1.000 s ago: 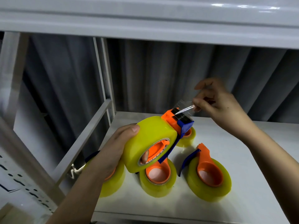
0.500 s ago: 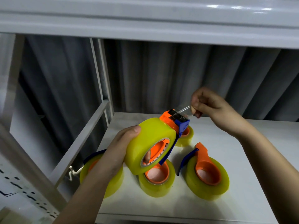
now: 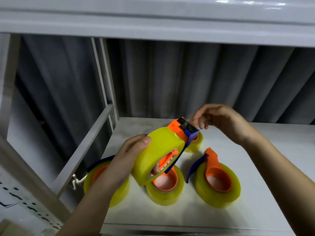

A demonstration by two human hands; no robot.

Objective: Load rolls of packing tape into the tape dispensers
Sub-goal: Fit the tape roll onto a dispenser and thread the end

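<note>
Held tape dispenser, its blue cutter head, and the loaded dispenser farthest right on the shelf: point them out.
Held tape dispenser (image 3: 158,154): head view, on its yellow roll's outer face.
Blue cutter head (image 3: 191,131): head view, on the blue plastic end.
Rightmost loaded dispenser (image 3: 215,174): head view, on its orange hub.

the left hand (image 3: 124,160) grips a tape roll (image 3: 158,150) from the left, thumb on top, a fingertip inside its core. the right hand (image 3: 219,118) reaches in from the right, fingers curled downward.

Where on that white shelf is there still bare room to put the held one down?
Bare shelf lies right of the rightmost loaded dispenser and along the front edge. The left-centre is crowded: the dispensers at and sit close together.
</note>
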